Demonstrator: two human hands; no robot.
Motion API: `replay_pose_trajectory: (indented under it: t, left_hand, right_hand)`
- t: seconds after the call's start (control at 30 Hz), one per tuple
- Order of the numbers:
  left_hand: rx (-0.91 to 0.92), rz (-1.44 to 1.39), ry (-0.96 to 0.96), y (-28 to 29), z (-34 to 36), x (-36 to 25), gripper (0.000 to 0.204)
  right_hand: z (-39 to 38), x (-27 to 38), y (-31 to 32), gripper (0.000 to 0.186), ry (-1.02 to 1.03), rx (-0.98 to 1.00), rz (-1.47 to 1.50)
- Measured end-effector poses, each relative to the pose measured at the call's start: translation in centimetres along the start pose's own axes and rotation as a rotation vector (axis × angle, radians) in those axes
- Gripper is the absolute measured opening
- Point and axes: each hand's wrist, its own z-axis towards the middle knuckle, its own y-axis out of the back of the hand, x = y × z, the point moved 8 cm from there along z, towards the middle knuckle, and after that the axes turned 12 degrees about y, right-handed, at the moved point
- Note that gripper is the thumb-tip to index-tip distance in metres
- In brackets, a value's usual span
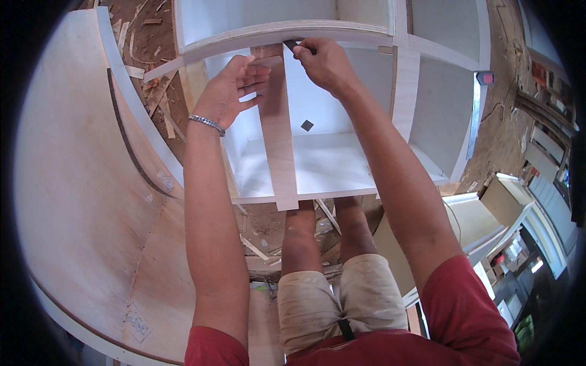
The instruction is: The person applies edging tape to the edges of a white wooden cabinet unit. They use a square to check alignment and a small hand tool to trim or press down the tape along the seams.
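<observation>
A white-lined wooden cabinet frame (pixel 400 91) lies in front of me, split into compartments. A loose wooden strip (pixel 281 140) runs across one compartment, its near end overhanging the front edge. My right hand (pixel 323 64) pinches a small dark flat piece (pixel 290 44) against the far rail (pixel 256 39), just right of the strip's far end. My left hand (pixel 238 88) is open beside the strip's left edge, fingers spread and holding nothing. On the white panel (pixel 342 91) inside the compartment is a small dark diamond-shaped piece (pixel 307 125).
A large curved plywood panel (pixel 79 171) fills the left side. Wood offcuts (pixel 160 94) litter the dirt floor. At the cabinet's right edge sits a pink and black object (pixel 485 78) above a silvery strip (pixel 473 119). More cabinet parts (pixel 470 222) stand to the lower right.
</observation>
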Motion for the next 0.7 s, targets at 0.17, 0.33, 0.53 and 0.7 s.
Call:
replay_pose_trajectory:
  t: [0.17, 0.33, 0.53, 0.7]
  left_hand:
    - [0.022, 0.005, -0.004, -0.1, 0.2, 0.0, 0.050]
    - [0.026, 0.034, -0.001, -0.3, 0.3, 0.0, 0.054]
    - [0.011, 0.034, -0.019, -0.5, 0.1, 0.0, 0.056]
    - [0.003, 0.000, -0.041, -0.9, 0.0, 0.1, 0.053]
  right_hand:
    - [-0.1, 0.0, -0.6, 0.032, 0.030, -0.081, 0.029]
    - [0.0, -0.8, -1.5, 0.033, 0.004, -0.119, 0.159]
    - [0.4, -0.4, -1.9, 0.033, 0.017, -0.180, 0.099]
    - [1.3, -1.5, -2.9, 0.031, -0.017, -0.144, 0.272]
